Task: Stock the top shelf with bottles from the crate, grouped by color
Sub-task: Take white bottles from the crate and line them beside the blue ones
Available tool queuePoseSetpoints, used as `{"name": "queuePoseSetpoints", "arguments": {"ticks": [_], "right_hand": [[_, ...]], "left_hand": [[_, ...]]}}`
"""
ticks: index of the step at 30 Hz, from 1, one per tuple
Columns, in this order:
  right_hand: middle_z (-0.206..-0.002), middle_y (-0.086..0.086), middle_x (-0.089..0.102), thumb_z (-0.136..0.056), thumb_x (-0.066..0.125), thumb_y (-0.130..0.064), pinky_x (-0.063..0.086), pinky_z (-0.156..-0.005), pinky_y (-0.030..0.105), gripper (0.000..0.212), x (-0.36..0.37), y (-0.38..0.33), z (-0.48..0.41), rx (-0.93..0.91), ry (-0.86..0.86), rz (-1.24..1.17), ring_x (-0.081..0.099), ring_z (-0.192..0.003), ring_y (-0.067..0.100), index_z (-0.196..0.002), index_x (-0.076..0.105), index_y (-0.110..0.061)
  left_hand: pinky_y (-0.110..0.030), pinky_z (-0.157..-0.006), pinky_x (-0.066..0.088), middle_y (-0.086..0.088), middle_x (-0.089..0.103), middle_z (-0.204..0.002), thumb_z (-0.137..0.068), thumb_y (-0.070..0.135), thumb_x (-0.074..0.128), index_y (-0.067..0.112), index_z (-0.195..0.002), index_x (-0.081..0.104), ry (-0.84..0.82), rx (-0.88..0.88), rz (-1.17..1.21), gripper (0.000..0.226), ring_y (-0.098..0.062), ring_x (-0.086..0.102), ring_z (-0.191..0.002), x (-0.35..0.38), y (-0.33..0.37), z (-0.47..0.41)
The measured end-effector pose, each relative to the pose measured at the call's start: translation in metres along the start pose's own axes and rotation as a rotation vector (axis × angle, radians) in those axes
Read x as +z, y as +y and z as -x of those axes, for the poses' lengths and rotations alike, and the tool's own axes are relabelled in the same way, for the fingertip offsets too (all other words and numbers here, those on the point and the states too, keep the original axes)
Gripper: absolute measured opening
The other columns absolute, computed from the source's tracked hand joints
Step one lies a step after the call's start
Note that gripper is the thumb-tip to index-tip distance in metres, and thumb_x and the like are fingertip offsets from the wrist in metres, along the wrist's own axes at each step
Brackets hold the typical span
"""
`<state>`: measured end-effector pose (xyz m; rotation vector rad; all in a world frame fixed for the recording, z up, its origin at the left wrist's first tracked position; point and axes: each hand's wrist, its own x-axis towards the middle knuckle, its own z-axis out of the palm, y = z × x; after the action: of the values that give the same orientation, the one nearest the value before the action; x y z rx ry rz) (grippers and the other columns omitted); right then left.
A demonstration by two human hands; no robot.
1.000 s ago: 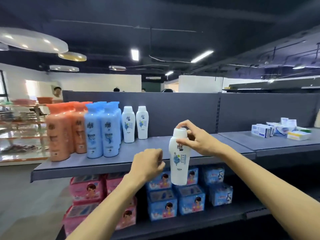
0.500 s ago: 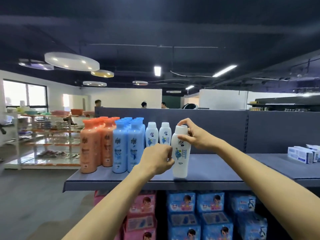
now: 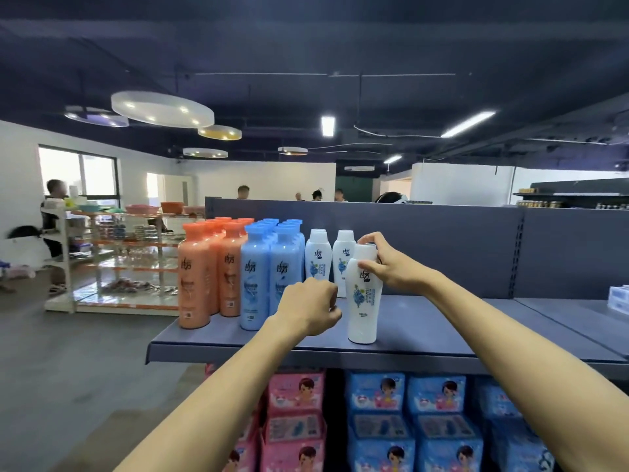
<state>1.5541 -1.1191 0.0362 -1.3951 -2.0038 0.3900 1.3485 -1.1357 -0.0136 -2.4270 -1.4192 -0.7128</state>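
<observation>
While right grip [image 3: 384,264] pinches white bottle [image 3: 362,301] cap, left grip [image 3: 311,310] fisted, blue bottles [image 3: 269,274] beside

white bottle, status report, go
Right hand grips white bottle at the cap, upright on top shelf. Left hand fisted beside it. Nothing blocking.

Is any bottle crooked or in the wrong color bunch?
No. The orange bottles, blue bottles and white bottles stand upright in their own groups; the right hand holds another white bottle upright.
</observation>
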Motion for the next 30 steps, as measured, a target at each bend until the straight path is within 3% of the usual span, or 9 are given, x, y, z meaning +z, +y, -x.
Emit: {"name": "queuePoseSetpoints", "arguments": {"ticks": [5,11,16,19,22,25,30], "right_hand": [[-0.118,0.012,0.057,-0.101,0.049,-0.038,0.059,-0.081,0.046,0.04,0.008,0.003,0.003,0.01,0.04,-0.006,0.062,-0.105,0.026,-0.134,0.028,-0.033],[-0.137,0.007,0.051,-0.095,0.064,-0.027,0.05,-0.1,0.043,0.08,0.023,0.015,0.018,-0.025,0.147,-0.04,0.058,-0.115,0.022,-0.15,0.01,-0.043],[-0.129,0.004,0.054,-0.086,0.074,-0.027,0.05,-0.095,0.039,0.095,0.045,0.02,0.03,0.053,0.349,-0.079,0.057,-0.11,0.022,-0.155,0.008,-0.032],[-0.126,0.005,0.053,-0.079,0.077,-0.034,0.05,-0.09,0.04,0.09,0.068,0.022,0.037,0.151,0.456,-0.002,0.055,-0.111,0.023,-0.15,0.021,-0.022],[-0.12,0.006,0.054,-0.075,0.078,-0.04,0.05,-0.083,0.04,0.071,0.094,0.021,0.045,0.253,0.545,0.087,0.056,-0.105,0.026,-0.127,0.036,-0.018],[-0.114,0.008,0.053,-0.073,0.082,-0.039,0.049,-0.079,0.039,0.066,0.114,0.021,0.05,0.315,0.541,0.117,0.057,-0.102,0.031,-0.114,0.036,-0.015],[-0.117,0.011,0.049,-0.076,0.08,-0.036,0.049,-0.084,0.042,0.063,0.123,0.023,0.052,0.387,0.526,0.121,0.057,-0.105,0.036,-0.115,0.037,-0.011]], "left_hand": [[-0.032,-0.07,0.048,-0.001,0.067,-0.089,-0.084,0.031,0.054,0.02,-0.087,0.061,-0.008,0.003,-0.003,0.013,-0.027,0.062,-0.082,0.009,0.0,-0.003],[-0.031,-0.066,0.044,-0.002,0.066,-0.089,-0.084,0.032,0.054,0.02,-0.09,0.063,-0.012,0.01,0.002,0.015,-0.026,0.061,-0.083,0.016,0.002,-0.002],[-0.031,-0.065,0.043,-0.001,0.065,-0.088,-0.085,0.033,0.055,0.021,-0.087,0.062,-0.012,0.004,0.007,0.014,-0.026,0.061,-0.081,0.018,0.001,0.001],[-0.031,-0.066,0.044,-0.001,0.065,-0.088,-0.084,0.033,0.055,0.021,-0.086,0.061,-0.014,-0.002,0.027,0.013,-0.026,0.061,-0.081,0.02,0.0,0.002],[-0.03,-0.065,0.043,-0.001,0.065,-0.087,-0.084,0.034,0.055,0.022,-0.085,0.06,-0.013,-0.001,0.043,0.013,-0.025,0.061,-0.079,0.022,0.001,0.002],[-0.03,-0.063,0.04,0.0,0.065,-0.085,-0.083,0.034,0.056,0.021,-0.083,0.059,-0.019,0.0,0.042,0.013,-0.025,0.06,-0.077,0.024,0.0,0.003],[-0.03,-0.062,0.038,0.0,0.063,-0.083,-0.083,0.033,0.056,0.023,-0.079,0.055,-0.028,-0.003,0.054,0.011,-0.026,0.059,-0.077,0.029,-0.004,0.005]]}}
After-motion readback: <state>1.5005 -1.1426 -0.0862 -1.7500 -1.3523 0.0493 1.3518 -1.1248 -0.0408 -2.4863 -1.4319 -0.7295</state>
